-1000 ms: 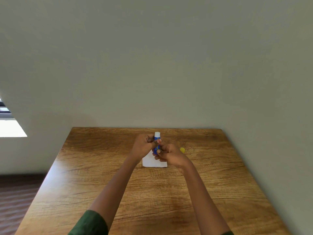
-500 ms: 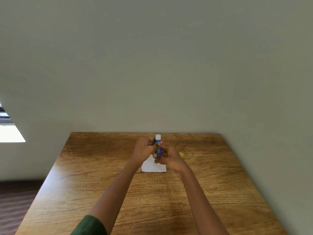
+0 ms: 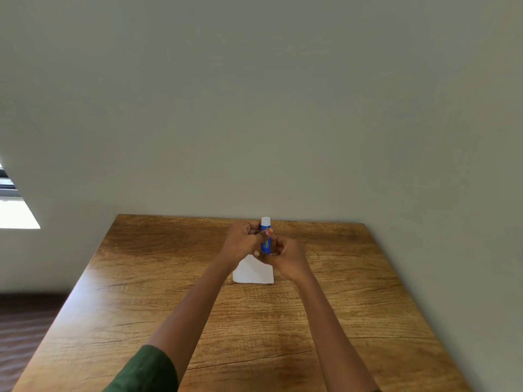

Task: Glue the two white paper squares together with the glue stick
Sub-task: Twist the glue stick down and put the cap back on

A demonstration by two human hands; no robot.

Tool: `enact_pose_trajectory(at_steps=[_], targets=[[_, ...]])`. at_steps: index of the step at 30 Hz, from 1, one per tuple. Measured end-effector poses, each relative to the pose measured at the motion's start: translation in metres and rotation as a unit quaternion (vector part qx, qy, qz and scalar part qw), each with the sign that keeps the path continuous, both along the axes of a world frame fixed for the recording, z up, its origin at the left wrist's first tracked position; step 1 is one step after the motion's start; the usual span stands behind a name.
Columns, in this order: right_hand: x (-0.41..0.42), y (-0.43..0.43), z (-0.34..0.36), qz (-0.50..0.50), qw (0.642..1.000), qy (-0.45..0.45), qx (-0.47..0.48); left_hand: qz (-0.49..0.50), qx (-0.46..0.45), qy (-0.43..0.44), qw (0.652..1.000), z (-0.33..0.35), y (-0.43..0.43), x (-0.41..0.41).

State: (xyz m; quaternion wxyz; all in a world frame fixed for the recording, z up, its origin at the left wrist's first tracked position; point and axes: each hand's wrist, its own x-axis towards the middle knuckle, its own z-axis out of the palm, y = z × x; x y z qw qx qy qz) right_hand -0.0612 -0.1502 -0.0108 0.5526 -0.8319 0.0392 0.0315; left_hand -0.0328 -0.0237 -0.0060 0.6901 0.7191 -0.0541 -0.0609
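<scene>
Nearest to the camera, a dark green sleeve (image 3: 147,369) is seen at the lower edge, covering the upper part of the left arm; both forearms are bare and are extended forward over the wooden table (image 3: 119,321), converging toward its far half.

Further out, white paper (image 3: 253,274) is seen lying flat on the table, directly below and partly hidden by the two hands. Whether one square or two stacked squares are present cannot be told from this view.

Above the paper, the glue stick (image 3: 266,237) is held upright between the hands, clear of the table. Its body is blue with a small yellow-green marking, and its white top end is pointed up. The left hand (image 3: 243,240) is closed around the upper part of the blue tube, with fingers (image 3: 263,234) laid across its front. The right hand (image 3: 285,257) is closed around the tube's lower end, which is hidden inside the grip. The two hands are touching each other.

Beyond the hands, the far table edge is met by a plain grey-green wall (image 3: 254,108). At far left, a bright window (image 3: 14,210) is partly visible.
</scene>
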Motion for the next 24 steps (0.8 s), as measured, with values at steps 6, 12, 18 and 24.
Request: enact_pose_trajectory(at_steps=[6, 12, 18, 24], targets=[[-0.001, -0.005, 0.012, 0.073, 0.994, 0.051, 0.057, -0.004, -0.022, 0.008, 1.0, -0.002, 0.006, -0.002], [-0.002, 0.002, 0.011, -0.012, 0.999, 0.001, -0.031, 0.026, -0.047, 0.032, 0.998, -0.001, 0.004, -0.003], [-0.002, -0.004, 0.017, 0.078, 0.994, 0.072, 0.025, 0.019, -0.042, 0.013, 0.999, -0.006, 0.008, -0.003], [-0.003, -0.007, 0.021, 0.094, 0.991, 0.08, 0.051, 0.025, -0.067, 0.019, 0.997, -0.008, 0.008, -0.002]])
